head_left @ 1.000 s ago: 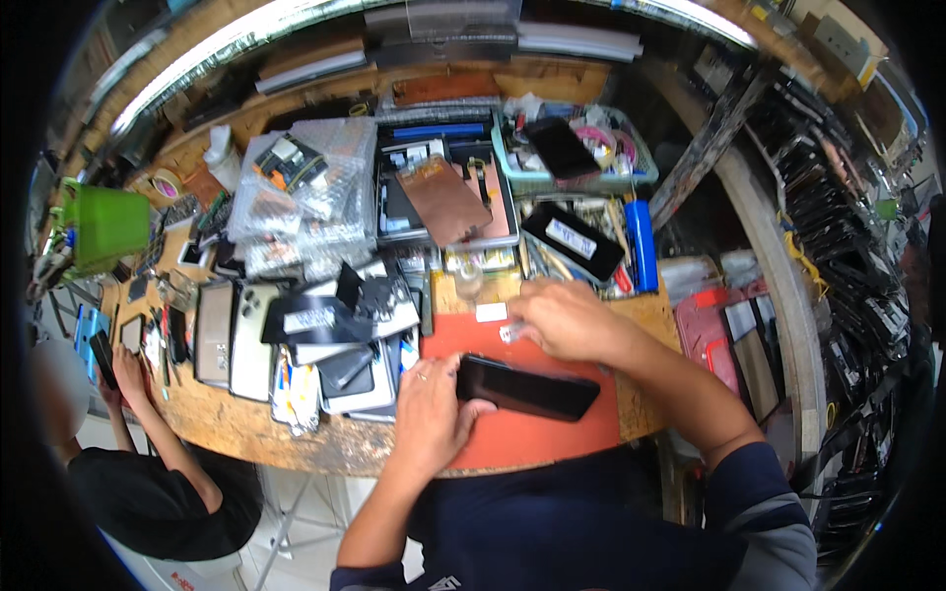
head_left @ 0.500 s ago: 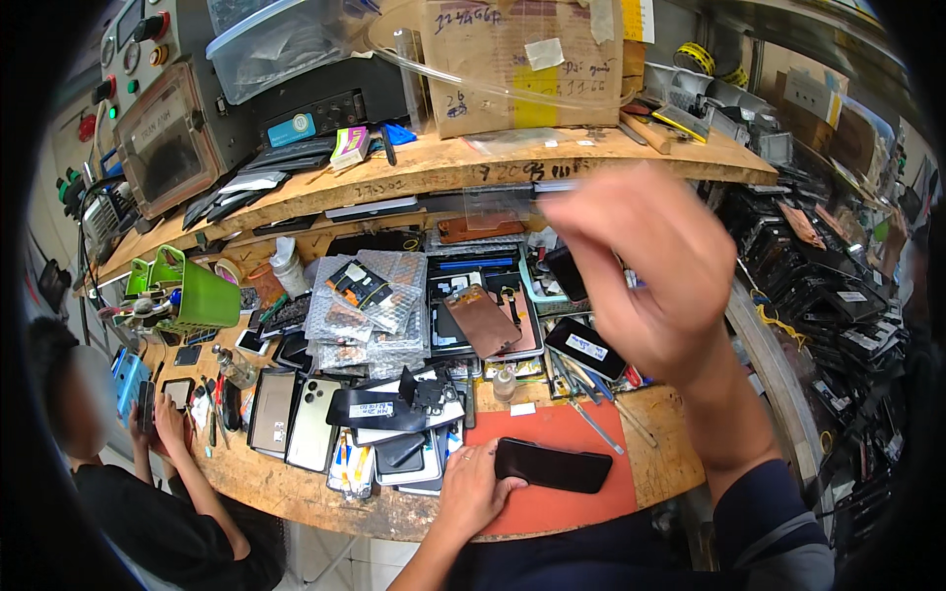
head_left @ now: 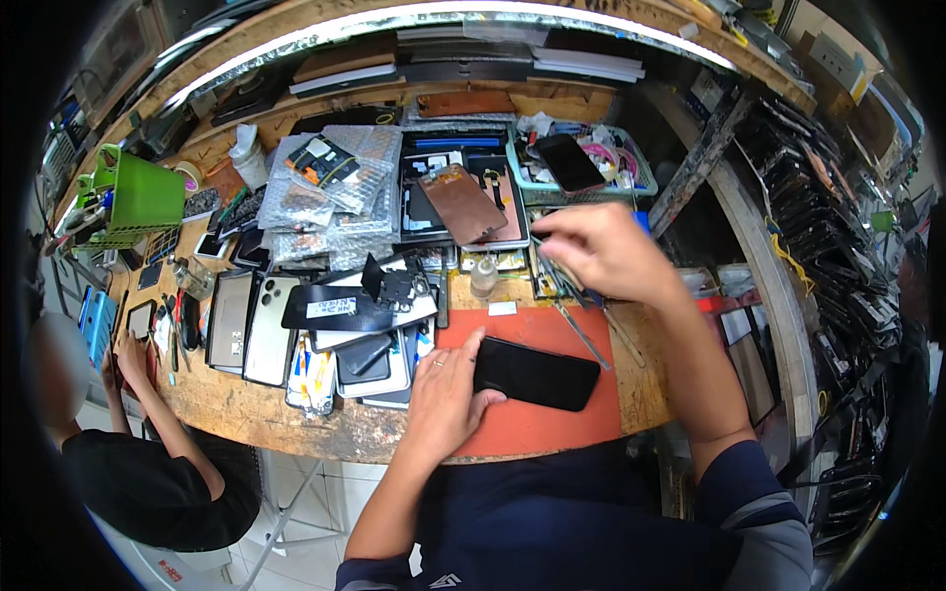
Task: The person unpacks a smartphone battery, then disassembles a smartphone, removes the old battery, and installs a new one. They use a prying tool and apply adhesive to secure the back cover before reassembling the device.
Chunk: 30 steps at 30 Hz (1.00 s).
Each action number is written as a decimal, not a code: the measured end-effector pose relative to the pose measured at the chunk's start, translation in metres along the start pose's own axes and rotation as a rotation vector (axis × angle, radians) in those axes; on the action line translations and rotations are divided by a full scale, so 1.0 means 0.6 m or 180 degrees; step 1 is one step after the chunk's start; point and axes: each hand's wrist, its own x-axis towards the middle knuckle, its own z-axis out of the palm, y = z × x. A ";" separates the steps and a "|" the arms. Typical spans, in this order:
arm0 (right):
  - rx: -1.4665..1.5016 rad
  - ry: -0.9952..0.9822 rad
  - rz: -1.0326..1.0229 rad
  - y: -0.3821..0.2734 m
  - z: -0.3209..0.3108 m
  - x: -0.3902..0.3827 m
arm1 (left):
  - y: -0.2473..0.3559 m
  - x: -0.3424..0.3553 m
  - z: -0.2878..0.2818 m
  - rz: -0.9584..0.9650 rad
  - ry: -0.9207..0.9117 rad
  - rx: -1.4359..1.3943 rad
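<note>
Your left hand lay flat with its fingers spread, pressing on the left end of a black phone and clamped on nothing. The phone rested face down on an orange mat at the near edge of the desk. Your right hand hovered farther away and to the right, its fingers drawn together around what looked like thin metal tools; whether it actually gripped them I could not tell, since the hand was blurred. Just left of that hand stood a small clear bottle. Left of the mat lay a heap of phones and back covers, with bubble-wrap bags of parts beyond them. At the far side a tray held a brown phone panel, and a teal basket to its right held a dark phone. A green basket sat far left. Another person in a black shirt worked at the left end.
</note>
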 end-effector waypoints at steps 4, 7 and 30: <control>0.0707 -0.0733 0.0249 0.048 0.137 0.020 | 0.002 -0.005 -0.017 -0.0300 -0.0160 -0.0090; 0.0548 -0.0570 0.0014 0.047 0.189 0.035 | 0.000 -0.008 -0.017 -0.0410 -0.0161 -0.0078; 0.1413 -0.0551 0.2102 -0.068 0.019 -0.285 | 0.006 0.008 -0.030 -0.0426 -0.0655 0.0061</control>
